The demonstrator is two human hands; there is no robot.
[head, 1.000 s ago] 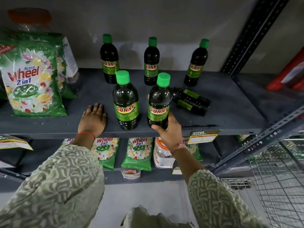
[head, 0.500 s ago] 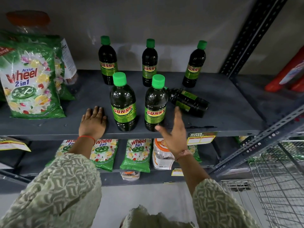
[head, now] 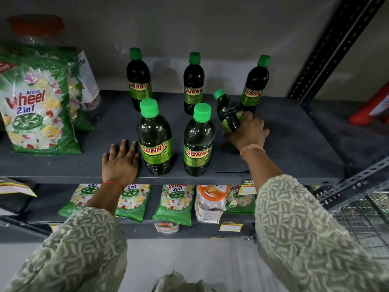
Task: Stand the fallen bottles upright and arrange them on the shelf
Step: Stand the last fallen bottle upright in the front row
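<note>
The right hand (head: 248,131) was down on the last fallen bottle (head: 228,111), fingers (head: 247,119) wrapped around its lower body, and the bottle sat tilted, green cap pointing up and toward the back edge of the shelf (head: 294,144), its base hidden under the palm so whether it touched the shelf could not be told. The picture was smeared around that hand, and the label was hard to read there. Just behind it stood the back right bottle (head: 254,85), upright, its foot partly covered by the tilted one. Two more stood along the back edge: the back left bottle (head: 137,81) and the back middle bottle (head: 193,85). Near the front edge, the front left bottle (head: 154,140) and the front right bottle (head: 197,142) stood upright side by side, apart from each other. The left hand (head: 121,163) lay flat on the front edge, fingers spread and released, gripping nothing, just beside the front left bottle. At the left end leaned a detergent bag (head: 35,108), cut off by the frame edge, with a clear jar (head: 86,79) mostly hidden behind it. Below, the lower shelf (head: 31,216) carried smaller detergent packets (head: 174,203) and a jar with an orange lid (head: 210,201), tops hidden by the shelf above. A wire basket (head: 366,224) showed blurred at the far right.
</note>
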